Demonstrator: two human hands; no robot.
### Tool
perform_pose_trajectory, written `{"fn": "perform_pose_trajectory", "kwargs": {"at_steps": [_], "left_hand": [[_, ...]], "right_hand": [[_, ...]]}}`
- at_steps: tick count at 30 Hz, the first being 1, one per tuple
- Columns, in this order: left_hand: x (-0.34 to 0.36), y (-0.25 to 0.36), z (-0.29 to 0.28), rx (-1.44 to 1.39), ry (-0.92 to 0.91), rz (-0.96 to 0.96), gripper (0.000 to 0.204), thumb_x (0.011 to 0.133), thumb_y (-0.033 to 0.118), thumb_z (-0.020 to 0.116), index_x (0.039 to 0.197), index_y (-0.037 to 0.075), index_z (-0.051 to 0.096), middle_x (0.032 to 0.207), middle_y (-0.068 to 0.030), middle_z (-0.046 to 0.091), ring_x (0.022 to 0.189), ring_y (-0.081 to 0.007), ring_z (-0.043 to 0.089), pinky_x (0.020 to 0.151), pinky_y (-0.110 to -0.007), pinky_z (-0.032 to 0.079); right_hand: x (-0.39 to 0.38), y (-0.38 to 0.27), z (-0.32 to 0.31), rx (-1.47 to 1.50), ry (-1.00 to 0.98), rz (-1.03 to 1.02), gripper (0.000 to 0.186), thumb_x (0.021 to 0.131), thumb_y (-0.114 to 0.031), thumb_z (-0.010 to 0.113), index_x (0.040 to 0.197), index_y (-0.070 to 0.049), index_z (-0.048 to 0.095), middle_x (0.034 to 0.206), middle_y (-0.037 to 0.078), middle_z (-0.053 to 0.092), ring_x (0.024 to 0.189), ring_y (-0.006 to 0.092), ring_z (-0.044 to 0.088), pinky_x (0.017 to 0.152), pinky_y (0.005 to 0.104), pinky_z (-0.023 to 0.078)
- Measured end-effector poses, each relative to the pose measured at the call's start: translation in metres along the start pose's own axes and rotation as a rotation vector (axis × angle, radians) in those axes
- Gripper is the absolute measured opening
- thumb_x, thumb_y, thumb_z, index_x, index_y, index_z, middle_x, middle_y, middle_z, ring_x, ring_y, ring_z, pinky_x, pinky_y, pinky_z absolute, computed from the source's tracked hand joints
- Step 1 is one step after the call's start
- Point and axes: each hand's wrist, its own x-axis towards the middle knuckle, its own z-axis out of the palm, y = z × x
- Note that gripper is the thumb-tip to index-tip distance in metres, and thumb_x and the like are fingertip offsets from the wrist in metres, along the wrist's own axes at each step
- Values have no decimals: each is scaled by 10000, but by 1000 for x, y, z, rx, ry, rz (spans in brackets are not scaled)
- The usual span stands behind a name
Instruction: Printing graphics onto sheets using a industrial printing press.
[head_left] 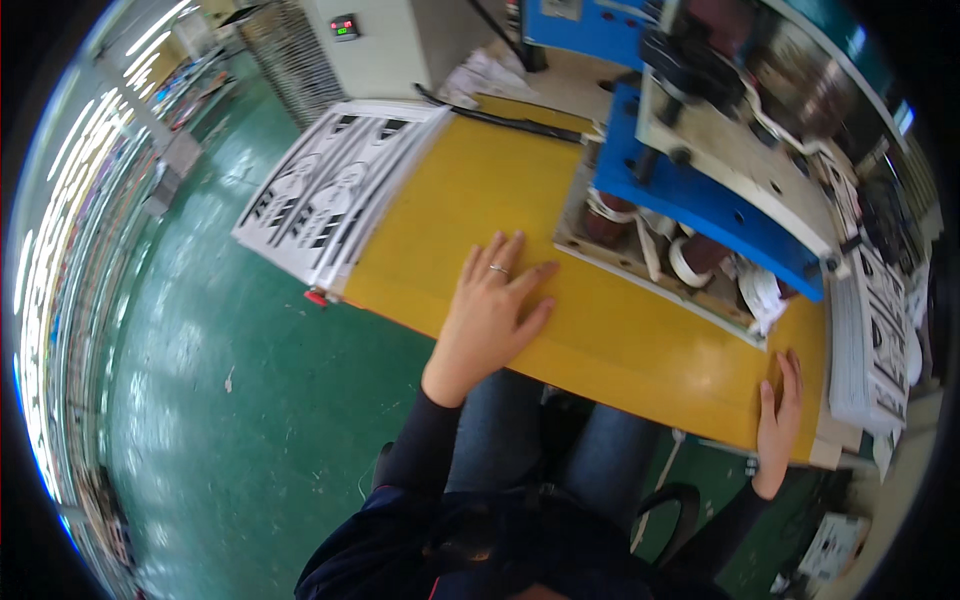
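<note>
1. Fingers [496, 256] of the bare left hand [488, 318] are spread apart, thumb wide of the rest, clamped on nothing; they lie palm-down, probably to let the arm rest. A thin silver ring [499, 269] circles one of them.
2. The bare right hand [778, 430], well to the right of these, has its fingers nearly together and its thumb apart, gripping nothing visible. It seems to lean on the surface near its corner, perhaps for balance.
3. Directly beneath both sets of fingers spreads the smooth, flat, yellow table [640, 360], the one thing they appear to touch.
4. Just beyond and right of the left fingers sits a shallow, pale-rimmed tray [650, 284] with brown cylinders [706, 252] partly wrapped in white material; the wrapping may be there to catch drips. A thick, bright-blue metal plate [710, 215] hangs above them.
5. Left of the left fingers lies a flat stack of white sheets printed in black [330, 190]; just right of the right fingers stands a taller pile of similar printed sheets [868, 340]. Each is likely put there so the nearer hand can reach it.
6. Farther past the left fingers are a black rod-like strip [510, 120] and a crumpled white cloth [485, 75]; below and left of them, glossy green floor [280, 420].
</note>
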Motion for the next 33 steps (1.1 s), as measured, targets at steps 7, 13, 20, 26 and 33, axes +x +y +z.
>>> {"fn": "perform_pose_trajectory", "kwargs": {"at_steps": [7, 13, 20, 26, 33], "left_hand": [[0, -7, 1, -51, 135, -8, 226, 911, 93, 637, 1109, 25, 720, 1292, -217, 653, 1272, -431, 572, 1081, -485, 422], [-14, 2, -7, -193, 204, -58, 101, 885, 38, 617, 917, 18, 711, 964, -139, 714, 936, -311, 677, 824, -386, 497], [-51, 35, 3, -1211, -550, 401, 133, 822, 53, 680, 920, 44, 770, 826, -92, 732, 658, -263, 665, 649, -366, 519], [-87, 42, 32, -1119, -1039, 302, 357, 901, 204, 708, 1196, 5, 684, 1058, -165, 712, 834, -299, 676, 787, -381, 526], [-119, 32, 31, -1400, -580, -367, 428, 1087, 313, 456, 1242, -47, 628, 1150, -179, 732, 1066, -229, 655, 916, -346, 509]], "right_hand": [[3, -11, 7, -18, 23, -36, 497, 951, -180, 636, 1433, -83, 560, 1517, 246, 478, 1426, 419, 422, 1183, 467, 326], [3, -15, 8, -113, 12, -61, 509, 973, -236, 603, 1475, -174, 544, 1504, 275, 462, 1412, 449, 404, 1173, 503, 317], [4, -17, -5, -255, -25, -120, 518, 951, -189, 580, 1468, -213, 550, 1434, 248, 501, 1359, 444, 442, 1159, 495, 335], [-34, -104, 5, 49, -324, -524, 505, 871, -278, 710, 1356, -169, 620, 1411, 172, 539, 1358, 382, 483, 1117, 575, 377], [-79, -146, 26, 670, -335, -765, 447, 821, -270, 778, 1246, -143, 717, 1367, 148, 616, 1176, 318, 654, 907, 424, 532]]}}
